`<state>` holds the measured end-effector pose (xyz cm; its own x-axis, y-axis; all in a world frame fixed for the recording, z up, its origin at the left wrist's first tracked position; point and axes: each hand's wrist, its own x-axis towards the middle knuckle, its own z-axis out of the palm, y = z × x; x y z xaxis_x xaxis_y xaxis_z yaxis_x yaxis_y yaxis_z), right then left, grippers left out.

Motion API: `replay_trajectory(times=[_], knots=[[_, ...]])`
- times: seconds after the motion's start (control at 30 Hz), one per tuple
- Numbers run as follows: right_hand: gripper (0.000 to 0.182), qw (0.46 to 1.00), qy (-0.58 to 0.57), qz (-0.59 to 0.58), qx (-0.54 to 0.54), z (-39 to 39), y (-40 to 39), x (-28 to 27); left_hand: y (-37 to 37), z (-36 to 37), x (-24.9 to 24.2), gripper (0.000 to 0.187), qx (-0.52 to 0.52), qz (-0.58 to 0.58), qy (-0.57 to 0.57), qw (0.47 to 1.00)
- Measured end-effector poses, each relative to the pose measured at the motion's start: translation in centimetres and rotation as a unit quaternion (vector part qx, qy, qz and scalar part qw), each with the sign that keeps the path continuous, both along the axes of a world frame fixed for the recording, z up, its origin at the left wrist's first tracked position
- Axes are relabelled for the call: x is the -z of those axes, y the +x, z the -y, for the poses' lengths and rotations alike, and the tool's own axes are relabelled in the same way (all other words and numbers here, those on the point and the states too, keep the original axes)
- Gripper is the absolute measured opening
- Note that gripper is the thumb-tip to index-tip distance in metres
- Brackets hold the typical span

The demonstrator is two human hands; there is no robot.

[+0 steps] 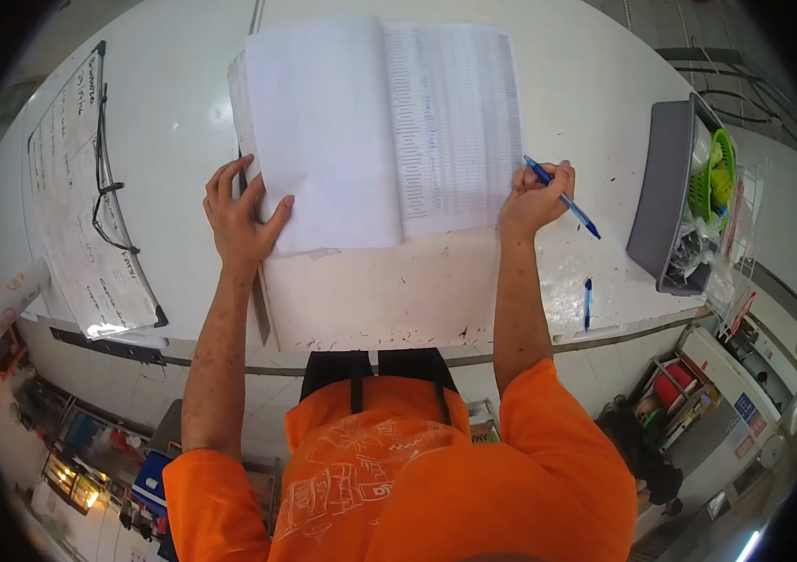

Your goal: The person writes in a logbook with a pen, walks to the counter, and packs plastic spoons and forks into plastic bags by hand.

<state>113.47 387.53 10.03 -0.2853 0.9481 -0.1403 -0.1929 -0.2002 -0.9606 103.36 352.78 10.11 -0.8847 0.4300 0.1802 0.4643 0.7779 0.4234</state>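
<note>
A thick stack of papers [323, 140] lies open on the white table, with a blank page on the left and a printed table of rows [459, 131] on the right. My left hand [244, 214] rests at the stack's lower left edge, its fingers apart and nothing visibly held. At the right edge of the printed page, my right hand [537, 199] is closed round a blue pen [562, 197], which slants down to the right. Below it, a second blue pen [588, 304] lies on the table.
A whiteboard with handwriting [89, 197] lies at the left, with a black cord [106, 187] across it. On the right stands a grey bin [656, 197] holding a green basket [701, 192] and plastic bags. The table's front edge [379, 348] runs before my body.
</note>
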Motion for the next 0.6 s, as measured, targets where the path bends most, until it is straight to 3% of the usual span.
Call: replay_trajectory(times=[0.1,0.2,0.3,0.4,0.5,0.6], knots=[[0.039,0.998,-0.065,-0.006,-0.006,0.1,-0.3,-1.5,0.0,0.0,-0.1,0.039,-0.001,-0.005,0.002,1.000],[0.056,0.981,-0.107,-0.020,-0.163,-3.7,1.7,1.0,0.3,0.1,-0.3,0.038,-0.003,-0.006,0.006,1.000],[0.074,0.909,-0.311,-0.220,-0.168,-4.4,2.5,-2.3,0.4,0.1,-0.7,0.038,-0.004,-0.005,0.006,1.000],[0.091,0.899,-0.287,-0.250,-0.215,-3.1,2.7,-6.3,0.5,0.0,-1.2,0.039,-0.008,-0.003,0.005,1.000],[0.096,0.844,-0.298,-0.331,-0.298,-1.7,3.4,-8.8,0.7,-0.1,-1.4,0.038,-0.006,0.000,0.005,1.000],[0.085,0.828,-0.329,-0.346,-0.293,0.6,3.4,-12.5,0.8,0.0,-1.4,0.038,-0.004,-0.001,0.011,1.000]])
